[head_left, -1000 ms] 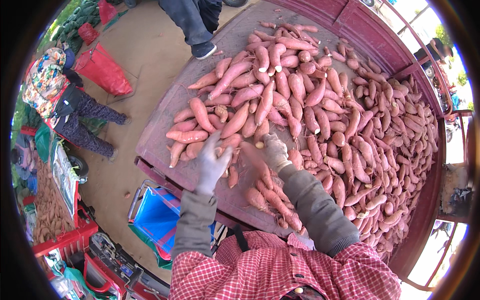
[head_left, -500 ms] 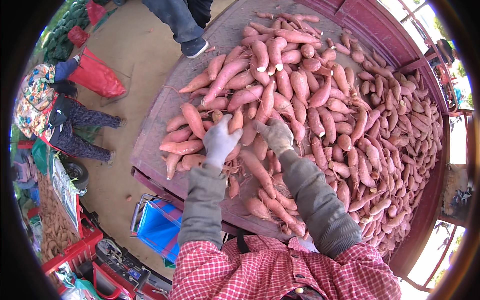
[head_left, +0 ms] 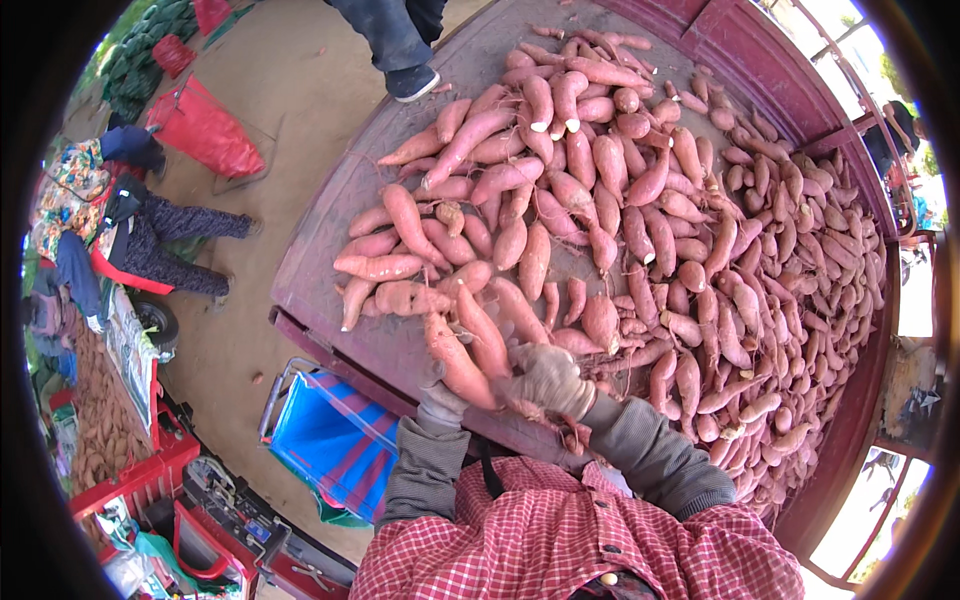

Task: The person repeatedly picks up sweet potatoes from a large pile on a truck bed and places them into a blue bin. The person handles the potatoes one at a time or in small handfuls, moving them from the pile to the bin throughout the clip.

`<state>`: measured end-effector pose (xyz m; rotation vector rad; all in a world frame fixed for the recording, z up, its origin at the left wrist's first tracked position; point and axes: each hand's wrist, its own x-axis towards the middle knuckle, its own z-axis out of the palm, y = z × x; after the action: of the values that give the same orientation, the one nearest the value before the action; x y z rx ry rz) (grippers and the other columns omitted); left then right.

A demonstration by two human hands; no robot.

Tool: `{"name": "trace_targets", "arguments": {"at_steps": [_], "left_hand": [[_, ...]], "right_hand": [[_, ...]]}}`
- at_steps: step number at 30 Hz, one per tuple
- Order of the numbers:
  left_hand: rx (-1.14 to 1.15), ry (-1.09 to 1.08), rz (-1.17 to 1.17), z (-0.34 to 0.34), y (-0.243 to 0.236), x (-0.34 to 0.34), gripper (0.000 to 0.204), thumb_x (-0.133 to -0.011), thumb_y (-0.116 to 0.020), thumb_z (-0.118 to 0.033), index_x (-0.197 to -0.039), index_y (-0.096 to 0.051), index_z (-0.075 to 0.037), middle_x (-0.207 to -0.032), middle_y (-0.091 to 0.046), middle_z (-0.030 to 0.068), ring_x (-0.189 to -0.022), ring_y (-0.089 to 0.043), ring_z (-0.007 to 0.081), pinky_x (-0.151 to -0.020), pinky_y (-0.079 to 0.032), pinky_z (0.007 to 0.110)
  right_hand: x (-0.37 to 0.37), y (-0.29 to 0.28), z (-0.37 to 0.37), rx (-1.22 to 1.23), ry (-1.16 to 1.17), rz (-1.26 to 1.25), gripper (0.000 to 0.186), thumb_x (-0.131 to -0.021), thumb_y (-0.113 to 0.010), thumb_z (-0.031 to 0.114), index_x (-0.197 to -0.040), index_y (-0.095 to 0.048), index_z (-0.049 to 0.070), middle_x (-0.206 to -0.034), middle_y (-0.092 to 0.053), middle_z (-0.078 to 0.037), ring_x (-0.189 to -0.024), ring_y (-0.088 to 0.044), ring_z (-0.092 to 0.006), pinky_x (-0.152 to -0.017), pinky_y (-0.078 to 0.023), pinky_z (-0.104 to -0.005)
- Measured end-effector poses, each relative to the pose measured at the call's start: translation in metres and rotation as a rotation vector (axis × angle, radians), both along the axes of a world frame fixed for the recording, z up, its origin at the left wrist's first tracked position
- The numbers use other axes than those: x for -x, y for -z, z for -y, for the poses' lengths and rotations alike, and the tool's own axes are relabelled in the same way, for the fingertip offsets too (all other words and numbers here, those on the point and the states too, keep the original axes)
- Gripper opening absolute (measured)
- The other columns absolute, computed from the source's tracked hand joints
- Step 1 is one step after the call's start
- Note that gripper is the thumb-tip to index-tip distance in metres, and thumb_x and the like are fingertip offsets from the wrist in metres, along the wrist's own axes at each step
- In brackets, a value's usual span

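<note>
Left hand (head_left: 441, 402): gloved, the nearer to the first root below; we find its fingers curled about the lower left flank (part of the grip is hidden under the root).
Right hand (head_left: 552, 382): gloved, reaching in from the right, fingers directed left toward the lower ends of two roots; blur prevents us from telling whether they are closed on one or merely touching.
First sweet potato (head_left: 456, 360): located between the hands, by the near edge of the bed; long axis slanting from upper left to lower right, so that its lower end lies toward the right fingers.
Second sweet potato (head_left: 482, 330): just right of the first and nearly parallel, far tip pointing away from the wearer, lower end close to the right fingers; we cannot confirm which hand supports it.
Blue bag (head_left: 330, 430): red-striped, left of the left sleeve, beside the bed; the left hand is the nearer.
Cargo bed (head_left: 315, 275): reddish, dusty, its near edge running below both hands.
Loose roots (head_left: 385, 267): beyond the left hand and apart from its fingers, axes mixed.
Main heap (head_left: 790, 260): out to the right, the right arm nearer.
Co-worker (head_left: 150, 210): far left, bent over, well apart from the bed.
</note>
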<state>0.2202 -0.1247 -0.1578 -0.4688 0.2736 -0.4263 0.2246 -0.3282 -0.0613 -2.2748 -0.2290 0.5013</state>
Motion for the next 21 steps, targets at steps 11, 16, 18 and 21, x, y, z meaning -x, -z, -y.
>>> {"name": "trace_targets", "arguments": {"at_steps": [11, 16, 18, 21], "left_hand": [[-1.818, 0.067, -0.067, -0.203, -0.087, 0.144, 0.065, -0.085, -0.079, -0.042, -0.133, -0.062, -0.002, -0.122, -0.066, 0.0104, -0.119, -0.064, 0.0267, -0.100, -0.054, 0.042], [-2.058, 0.219, -0.235, -0.190, -0.088, 0.139, 0.057, -0.096, -0.073, -0.032, -0.140, -0.059, 0.002, -0.129, -0.066, 0.0121, -0.122, -0.062, 0.0211, -0.105, -0.051, 0.041], [-2.092, 0.138, -0.071, -0.148, -0.098, 0.093, 0.054, -0.097, -0.074, -0.025, -0.141, -0.058, 0.003, -0.131, -0.066, 0.0129, -0.121, -0.063, 0.0213, -0.105, -0.052, 0.041], [-2.204, 0.074, 0.385, -0.072, -0.077, 0.020, 0.054, -0.094, -0.077, -0.014, -0.143, -0.059, -0.001, -0.131, -0.068, 0.0145, -0.117, -0.066, 0.0247, -0.105, -0.052, 0.040]], "right_hand": [[0.047, 0.017, 0.166, 0.693, 0.288, 0.342, 0.061, -0.076, -0.087, 0.038, -0.124, -0.066, 0.008, -0.127, -0.065, -0.016, -0.116, -0.065, -0.0364, -0.097, -0.051, -0.0506], [0.079, 0.041, 0.230, 0.771, 0.316, 0.304, 0.082, -0.077, -0.081, 0.040, -0.152, -0.053, 0.018, -0.153, -0.048, -0.020, -0.142, -0.045, -0.0439, -0.113, -0.039, -0.0592], [0.081, 0.053, 0.233, 0.806, 0.322, 0.353, 0.082, -0.078, -0.080, 0.040, -0.153, -0.053, 0.021, -0.154, -0.047, -0.021, -0.143, -0.044, -0.0439, -0.114, -0.039, -0.0593], [0.078, 0.054, 0.226, 0.822, 0.312, 0.287, 0.081, -0.079, -0.078, 0.041, -0.153, -0.053, 0.022, -0.156, -0.046, -0.022, -0.144, -0.043, -0.0436, -0.115, -0.037, -0.0580]]}}
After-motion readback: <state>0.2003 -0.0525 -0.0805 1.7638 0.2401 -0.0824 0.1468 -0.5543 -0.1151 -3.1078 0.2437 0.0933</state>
